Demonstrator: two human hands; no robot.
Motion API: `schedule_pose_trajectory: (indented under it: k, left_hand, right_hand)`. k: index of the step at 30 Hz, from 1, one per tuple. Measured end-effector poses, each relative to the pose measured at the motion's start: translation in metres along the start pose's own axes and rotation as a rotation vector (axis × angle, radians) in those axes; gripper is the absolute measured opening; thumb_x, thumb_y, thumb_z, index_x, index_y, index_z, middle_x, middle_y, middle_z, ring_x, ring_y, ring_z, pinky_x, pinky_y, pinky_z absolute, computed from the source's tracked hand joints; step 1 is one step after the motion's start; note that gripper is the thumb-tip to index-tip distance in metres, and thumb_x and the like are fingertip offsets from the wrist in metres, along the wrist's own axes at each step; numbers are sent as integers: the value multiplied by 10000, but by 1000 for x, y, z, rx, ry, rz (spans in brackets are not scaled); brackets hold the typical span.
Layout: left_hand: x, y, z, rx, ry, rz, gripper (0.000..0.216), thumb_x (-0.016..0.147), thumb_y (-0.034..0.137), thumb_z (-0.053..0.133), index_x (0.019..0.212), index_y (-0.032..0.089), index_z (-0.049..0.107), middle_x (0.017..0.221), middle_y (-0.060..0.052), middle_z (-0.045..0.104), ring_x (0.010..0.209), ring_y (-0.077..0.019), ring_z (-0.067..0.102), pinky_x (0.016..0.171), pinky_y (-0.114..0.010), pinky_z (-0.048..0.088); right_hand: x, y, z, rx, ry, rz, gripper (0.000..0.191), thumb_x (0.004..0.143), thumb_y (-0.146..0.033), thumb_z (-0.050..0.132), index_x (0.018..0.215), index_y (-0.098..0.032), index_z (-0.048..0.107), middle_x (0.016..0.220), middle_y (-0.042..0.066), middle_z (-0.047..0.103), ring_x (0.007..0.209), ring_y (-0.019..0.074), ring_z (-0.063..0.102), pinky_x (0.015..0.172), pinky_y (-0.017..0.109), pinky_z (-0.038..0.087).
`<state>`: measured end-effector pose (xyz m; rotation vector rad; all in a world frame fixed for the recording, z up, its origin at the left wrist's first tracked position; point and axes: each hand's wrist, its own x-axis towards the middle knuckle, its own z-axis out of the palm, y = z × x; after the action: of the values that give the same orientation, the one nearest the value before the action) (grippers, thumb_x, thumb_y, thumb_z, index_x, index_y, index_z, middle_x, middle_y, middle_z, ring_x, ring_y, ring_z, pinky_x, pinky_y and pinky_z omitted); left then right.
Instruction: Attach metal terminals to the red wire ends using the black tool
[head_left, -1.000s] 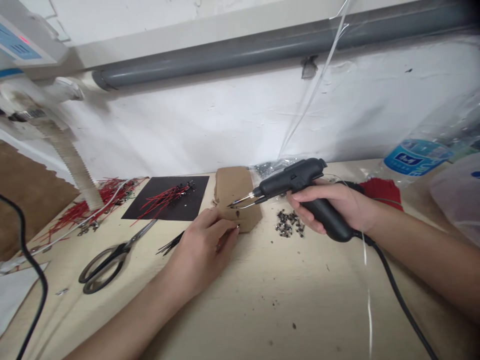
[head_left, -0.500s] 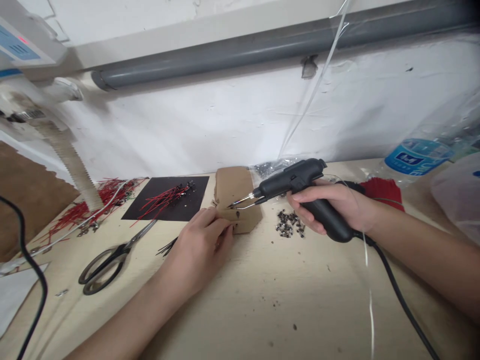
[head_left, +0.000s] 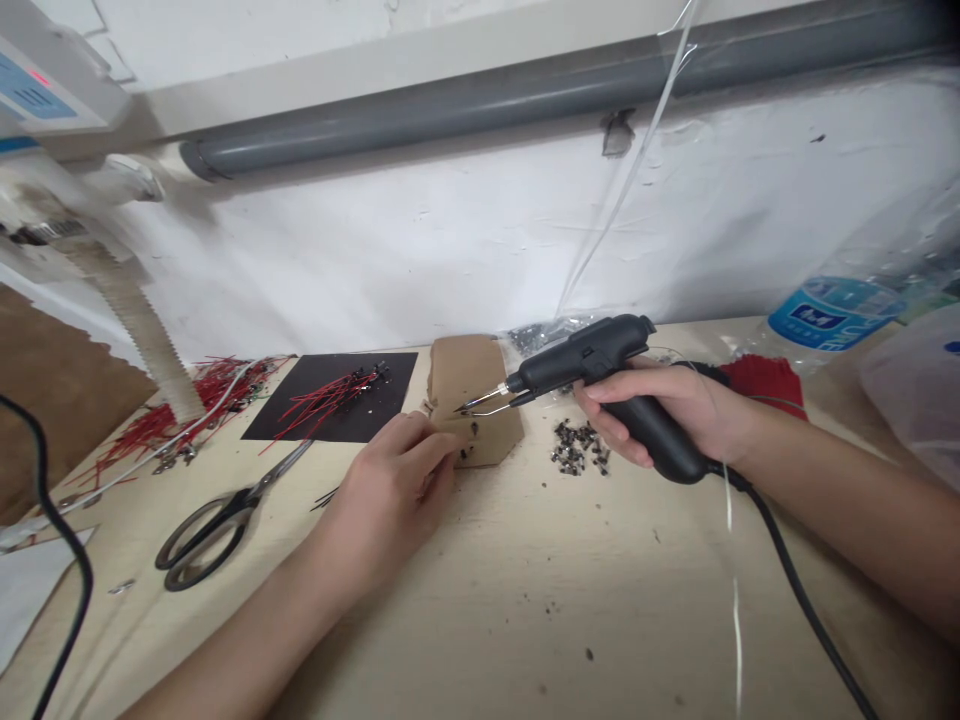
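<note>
My right hand (head_left: 675, 405) is wrapped round the grip of a black soldering gun (head_left: 600, 355). The gun's metal tip and thin feed tube point left, over a piece of brown cardboard (head_left: 472, 370). At the cardboard's near left edge my left hand (head_left: 405, 470) is closed, thumb and fingers pinched together. Whatever it may hold is hidden behind the fingers. One small dark part (head_left: 474, 428) sits on the cardboard close to these fingertips. Ends of black wires (head_left: 324, 498) show just left of my left hand.
Scissors (head_left: 217, 530) lie at left. Red wires with small parts rest on a black sheet (head_left: 259, 420); more red wires (head_left: 217, 390) are heaped behind. A pile of small metal parts (head_left: 579, 448) lies right of the cardboard. A bottle (head_left: 832, 315) and a black cable (head_left: 795, 580) are at right.
My left hand has drawn back slightly to the left, showing more of the cardboard's near edge. The soldering gun and my right hand stay almost where they were.
</note>
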<state>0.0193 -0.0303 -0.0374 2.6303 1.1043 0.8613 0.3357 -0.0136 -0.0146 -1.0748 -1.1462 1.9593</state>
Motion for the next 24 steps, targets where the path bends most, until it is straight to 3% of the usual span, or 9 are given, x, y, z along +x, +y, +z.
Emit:
schedule_pose_trajectory:
  k: [4,16,24]
  left_hand:
    - [-1,-3,0,-20,-32,33,258,995,77,543,1129,157,748,1001,-87,641,863,-173,623,705,-294,487]
    - [-1,-4,1,-38,-51,-39,237,985,106,544,1084,185,744,941,-48,606,777,-147,587,632,-271,430]
    - [-1,-1,-2,-96,-73,-96,272,974,121,550,1151,184,747,950,-47,611,746,-133,582,607,-258,435]
  right_hand:
    - [0,0,-1,1,2,-7,287,816,-383,787,655,-174,674,583,16,609,431,125,562,397,229,450]
    - [1,4,-1,-7,13,-13,284,808,-377,793,648,-172,679,575,16,611,422,130,572,395,233,454]
    - [1,2,0,-6,13,-16,272,818,-375,785,665,-176,680,580,14,609,427,131,568,397,236,457]
